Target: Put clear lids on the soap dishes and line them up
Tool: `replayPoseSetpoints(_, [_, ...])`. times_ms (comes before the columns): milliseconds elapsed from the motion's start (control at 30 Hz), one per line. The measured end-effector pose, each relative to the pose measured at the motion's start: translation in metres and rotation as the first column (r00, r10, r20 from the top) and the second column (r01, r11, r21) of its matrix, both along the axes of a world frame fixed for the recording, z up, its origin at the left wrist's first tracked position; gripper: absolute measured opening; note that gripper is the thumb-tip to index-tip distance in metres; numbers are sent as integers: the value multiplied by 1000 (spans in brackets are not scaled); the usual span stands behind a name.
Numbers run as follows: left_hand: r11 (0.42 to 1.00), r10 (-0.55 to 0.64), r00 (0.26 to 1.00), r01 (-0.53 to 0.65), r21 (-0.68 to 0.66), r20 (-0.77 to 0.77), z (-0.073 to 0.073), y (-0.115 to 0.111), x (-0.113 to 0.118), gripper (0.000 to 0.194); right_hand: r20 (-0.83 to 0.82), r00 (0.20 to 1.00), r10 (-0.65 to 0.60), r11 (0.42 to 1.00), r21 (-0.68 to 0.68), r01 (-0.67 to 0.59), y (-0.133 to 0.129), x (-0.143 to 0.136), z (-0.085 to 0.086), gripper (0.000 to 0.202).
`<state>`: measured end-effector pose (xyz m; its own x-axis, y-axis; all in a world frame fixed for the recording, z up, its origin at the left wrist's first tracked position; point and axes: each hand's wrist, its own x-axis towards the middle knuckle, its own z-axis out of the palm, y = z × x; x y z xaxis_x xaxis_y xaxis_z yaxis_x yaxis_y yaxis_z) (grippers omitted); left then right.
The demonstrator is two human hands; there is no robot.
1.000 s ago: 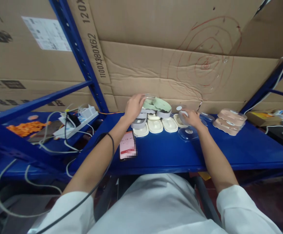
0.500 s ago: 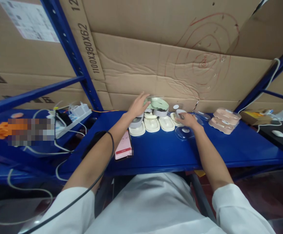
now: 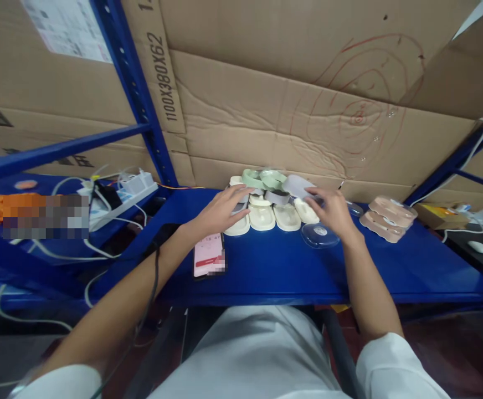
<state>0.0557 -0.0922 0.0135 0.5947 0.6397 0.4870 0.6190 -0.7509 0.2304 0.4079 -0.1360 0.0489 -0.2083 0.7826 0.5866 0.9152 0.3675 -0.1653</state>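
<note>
My right hand (image 3: 332,209) grips the edge of a pale grey plastic ring-like piece (image 3: 296,186), tilted up over the right end of the group. My left hand (image 3: 220,211) has its fingers stretched apart over a grey piece (image 3: 239,207) at the left end; whether it touches is unclear. Cream shallow trays (image 3: 262,218) line the front, several in a row. Another grey ring (image 3: 277,197) rests on them. Pale green rings (image 3: 253,178) lie behind, with clear plastic on top. A clear lid (image 3: 319,235) lies flat below my right hand.
A phone (image 3: 208,256) lies left of the trays on the blue shelf (image 3: 275,271). Stacked beige-pink packs (image 3: 389,217) stand to the right. A power strip (image 3: 135,185) with cables is at left. Cardboard (image 3: 245,111) walls the back; a blue upright (image 3: 142,100) rises at left.
My right hand has lifted the grey piece up and leftward from beside the clear lid. The left hand has come down from the green rings toward the front left trays.
</note>
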Motion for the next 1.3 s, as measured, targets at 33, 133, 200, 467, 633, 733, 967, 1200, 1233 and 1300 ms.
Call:
replayPoseSetpoints(33, [1000, -8, 999, 8, -11, 38, -1, 0, -1, 62, 16, 993, 116, 993, 26, -117, -4, -8, -3, 36])
replayPoseSetpoints(133, [998, -62, 995, 64, -16, 82, -5, -3, -3, 63, 81, 937, 339, 941, -16, -339, -8, -37, -20, 31])
replayPoseSetpoints(200, [995, -98, 994, 98, -1, 42, -8, -6, -5, 61, 102, 895, 435, 900, -87, -427, -7, -53, -34, 29])
replayPoseSetpoints(467, [986, -164, 971, 166, -2, -174, -31, -7, -5, 41, 62, 833, 549, 815, -259, -518, 6, -62, -53, 30])
replayPoseSetpoints(633, [982, -185, 964, 189, 0, -192, -33, -7, 0, 28, 70, 974, 213, 865, -477, -155, 6, -4, -24, 37])
replayPoseSetpoints(733, [983, -179, 964, 184, 10, -197, -30, -10, 0, 27, 146, 988, 40, 829, -558, 49, -7, 31, -25, 45])
replayPoseSetpoints(967, [986, -160, 968, 165, 6, -196, -30, -17, 2, 33, 242, 963, -122, 908, -365, 207, -78, 59, -90, 63])
replayPoseSetpoints(1200, [984, -177, 965, 178, -12, -194, -31, -16, 2, 34, 34, 998, 48, 928, -372, -32, -100, 62, -99, 68])
replayPoseSetpoints(1233, [983, -183, 964, 184, -14, -193, -32, -16, 2, 35, -11, 997, 70, 923, -378, -69, -98, 61, -97, 68])
replayPoseSetpoints(1300, [979, -202, 961, 202, -18, -191, -34, -15, 4, 36, -77, 994, 81, 928, -357, -103, -94, 58, -95, 65])
